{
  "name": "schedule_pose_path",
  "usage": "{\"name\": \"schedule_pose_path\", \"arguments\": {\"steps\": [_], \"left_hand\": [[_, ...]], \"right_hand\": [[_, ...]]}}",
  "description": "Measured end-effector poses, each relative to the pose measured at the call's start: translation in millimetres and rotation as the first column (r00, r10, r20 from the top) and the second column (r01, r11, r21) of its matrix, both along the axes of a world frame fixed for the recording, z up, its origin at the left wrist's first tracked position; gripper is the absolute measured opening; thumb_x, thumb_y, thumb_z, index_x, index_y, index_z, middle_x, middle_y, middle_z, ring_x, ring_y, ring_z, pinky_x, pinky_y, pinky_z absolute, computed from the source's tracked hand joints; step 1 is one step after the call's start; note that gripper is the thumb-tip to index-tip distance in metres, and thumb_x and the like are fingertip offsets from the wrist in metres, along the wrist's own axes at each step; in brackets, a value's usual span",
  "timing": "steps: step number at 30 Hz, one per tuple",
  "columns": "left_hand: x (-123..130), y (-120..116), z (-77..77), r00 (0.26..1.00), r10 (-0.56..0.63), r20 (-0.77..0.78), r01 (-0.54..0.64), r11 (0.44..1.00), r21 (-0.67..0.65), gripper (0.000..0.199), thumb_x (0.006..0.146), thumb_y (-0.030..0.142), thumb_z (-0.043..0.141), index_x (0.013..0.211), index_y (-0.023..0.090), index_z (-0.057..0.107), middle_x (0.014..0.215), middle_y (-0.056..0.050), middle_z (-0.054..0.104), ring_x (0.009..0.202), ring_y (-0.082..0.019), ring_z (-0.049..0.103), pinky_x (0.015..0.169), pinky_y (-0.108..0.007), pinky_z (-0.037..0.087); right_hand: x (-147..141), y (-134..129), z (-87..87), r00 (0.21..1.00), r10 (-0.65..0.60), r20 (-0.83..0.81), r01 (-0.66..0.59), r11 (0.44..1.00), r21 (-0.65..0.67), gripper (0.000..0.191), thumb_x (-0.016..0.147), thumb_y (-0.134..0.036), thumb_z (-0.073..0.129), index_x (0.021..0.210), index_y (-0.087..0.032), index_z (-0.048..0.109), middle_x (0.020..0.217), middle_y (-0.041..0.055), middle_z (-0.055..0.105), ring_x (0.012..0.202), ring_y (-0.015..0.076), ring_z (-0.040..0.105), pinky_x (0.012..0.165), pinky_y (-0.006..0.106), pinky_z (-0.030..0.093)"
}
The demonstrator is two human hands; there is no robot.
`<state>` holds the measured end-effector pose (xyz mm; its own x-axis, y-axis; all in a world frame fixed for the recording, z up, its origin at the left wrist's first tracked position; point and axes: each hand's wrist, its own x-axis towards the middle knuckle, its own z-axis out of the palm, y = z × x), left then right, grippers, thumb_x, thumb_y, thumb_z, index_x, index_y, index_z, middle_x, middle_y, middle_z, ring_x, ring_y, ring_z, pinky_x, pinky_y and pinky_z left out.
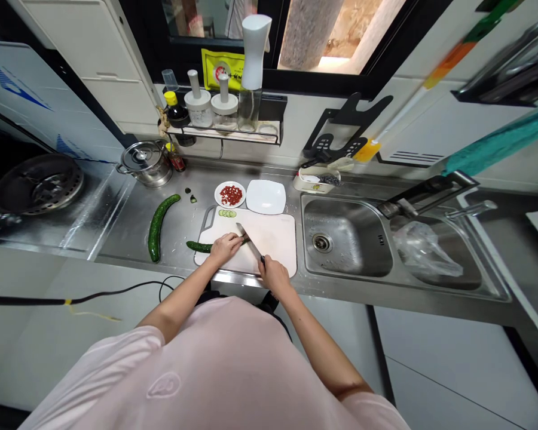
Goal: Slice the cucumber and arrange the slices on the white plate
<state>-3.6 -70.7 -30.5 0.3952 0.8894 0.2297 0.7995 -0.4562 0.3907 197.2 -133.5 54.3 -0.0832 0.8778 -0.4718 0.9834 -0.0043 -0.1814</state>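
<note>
A cut cucumber (199,246) lies across the white cutting board (275,236), its left end reaching past the board's edge. My left hand (226,248) is closed over the cucumber near its right end. In my right hand (274,275) is the handle of a kitchen knife (252,242). Its blade slants up and left, against the cucumber just right of my left fingers. Several thin cucumber slices (227,213) lie in a short row at the board's top left. Left of the board rests a whole cucumber (158,230).
Behind the board stand a plate of chopped red pieces (230,194) and a white square plate (266,197). Small cucumber ends (192,199) lie on the steel counter. A lidded pot (146,162) is at the back left. To the right is a sink (347,239) with a plastic bag (424,249) in its second basin.
</note>
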Motion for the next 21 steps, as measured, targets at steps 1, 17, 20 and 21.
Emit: {"name": "schedule_pose_path", "arguments": {"steps": [1,17,20,21], "left_hand": [[0.0,-0.1,0.0,1.000,0.001,0.002,-0.001,1.000,-0.001,0.027,0.092,0.032,0.043,0.110,0.028,0.063,0.096,-0.004,0.061,0.092,-0.014,0.056,0.079,-0.025,0.045],[1.3,0.7,1.7,1.000,0.011,0.002,-0.011,1.000,-0.014,0.027,0.092,0.032,0.043,0.108,0.028,0.064,0.097,-0.004,0.061,0.091,-0.014,0.056,0.077,-0.025,0.045],[1.7,1.0,1.9,1.000,0.015,0.006,-0.014,1.000,-0.018,0.027,0.092,0.032,0.043,0.108,0.028,0.064,0.097,-0.004,0.061,0.092,-0.014,0.056,0.079,-0.025,0.045],[1.8,1.2,1.8,1.000,0.016,0.009,-0.016,1.000,-0.020,0.027,0.092,0.032,0.043,0.108,0.028,0.064,0.096,-0.004,0.061,0.092,-0.014,0.056,0.079,-0.025,0.045]], "right_hand": [[0.8,-1.3,0.3,1.000,0.006,0.005,-0.006,1.000,-0.002,0.030,0.097,-0.037,0.031,0.108,-0.016,0.050,0.095,0.0121,0.066,0.090,0.0208,0.063,0.073,0.027,0.038],[14.8,-20.9,7.9,1.000,0.017,0.021,-0.017,1.000,-0.015,0.026,0.096,-0.035,0.034,0.104,-0.017,0.051,0.092,0.0119,0.067,0.086,0.0220,0.065,0.070,0.027,0.039],[15.0,-19.8,8.3,0.999,0.026,0.025,-0.025,1.000,-0.017,0.027,0.096,-0.035,0.033,0.105,-0.017,0.051,0.092,0.0120,0.067,0.086,0.0227,0.065,0.070,0.028,0.039],[14.8,-19.2,8.4,0.999,0.025,0.027,-0.025,0.999,-0.020,0.027,0.096,-0.036,0.033,0.105,-0.017,0.052,0.092,0.0120,0.067,0.087,0.0226,0.065,0.070,0.028,0.039]]}}
